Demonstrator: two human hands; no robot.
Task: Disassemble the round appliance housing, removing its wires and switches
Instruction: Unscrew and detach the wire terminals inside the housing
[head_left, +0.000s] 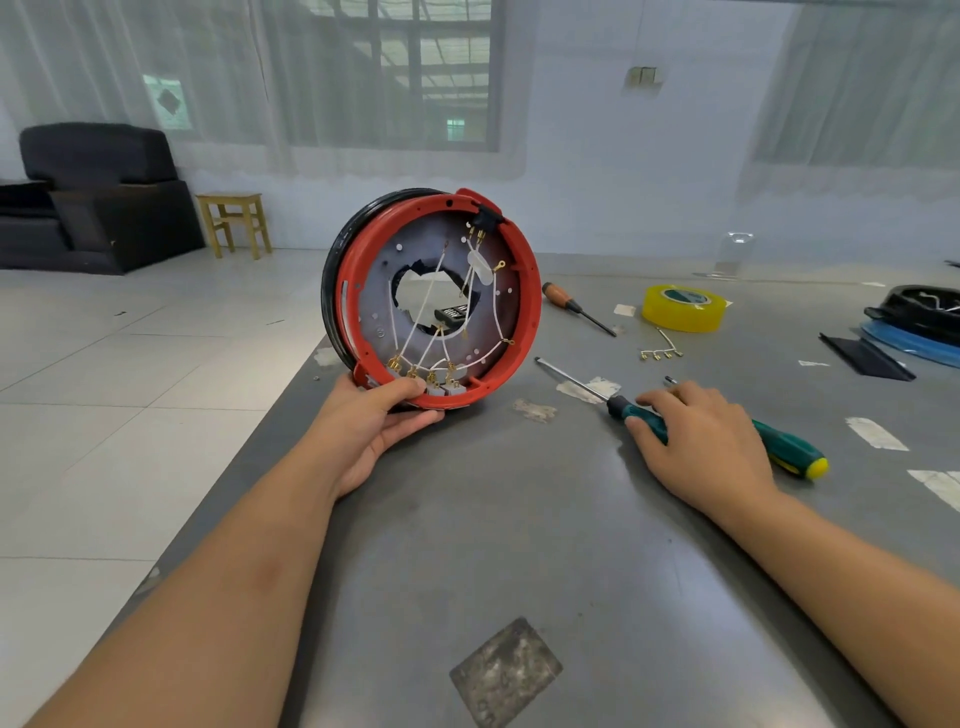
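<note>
A round red and black appliance housing (524, 291) stands on its edge near the table's left side, its open inside facing me. White wires (423, 312) with brass terminals cross its grey inner plate, and several grey switches (439, 387) sit along the bottom rim. My left hand (379, 421) grips the lower rim, thumb inside by the switches. My right hand (701, 436) lies over the handle of a green screwdriver (789, 449) flat on the table; its fingers rest on the handle and are not closed around it.
The grey metal table (519, 545) also holds a brown-handled screwdriver (576, 307), a yellow tape roll (683, 307), a loose wire piece with brass terminals (661, 351), and black and blue parts (914, 317) at the right edge. The table's left edge drops to a tiled floor.
</note>
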